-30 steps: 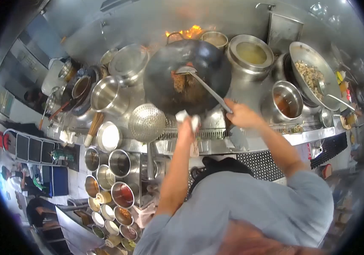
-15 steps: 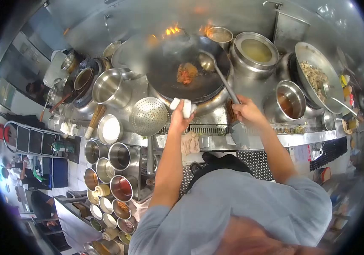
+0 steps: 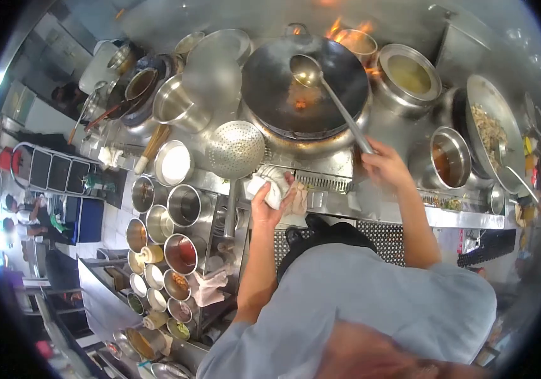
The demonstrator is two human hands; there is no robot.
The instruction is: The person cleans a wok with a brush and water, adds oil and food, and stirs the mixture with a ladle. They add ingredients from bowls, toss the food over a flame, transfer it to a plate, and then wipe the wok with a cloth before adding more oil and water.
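A dark wok (image 3: 267, 85) sits on the burner with a small heap of orange-red food (image 3: 300, 101) in it, blurred by steam. My right hand (image 3: 385, 167) is wrapped around the end of a long-handled ladle (image 3: 340, 104). The ladle's bowl is inside the wok, just behind the food. In front of the wok, apart from its rim, my left hand (image 3: 265, 211) grips a folded white cloth (image 3: 273, 183). Left of that hand lies a perforated strainer (image 3: 235, 150), its handle pointing toward me.
Flames (image 3: 340, 28) rise behind the wok beside a pot (image 3: 358, 45). To the right stand a lidded pot (image 3: 431, 63), a pot of brown liquid (image 3: 460, 142) and a large pan of food (image 3: 476, 91). Several metal containers (image 3: 185, 203) of ingredients fill the left side. People are far left.
My view has shifted. My left hand with the cloth has drawn back from the wok's near rim. The ladle's bowl has moved from the food's right side to behind it.
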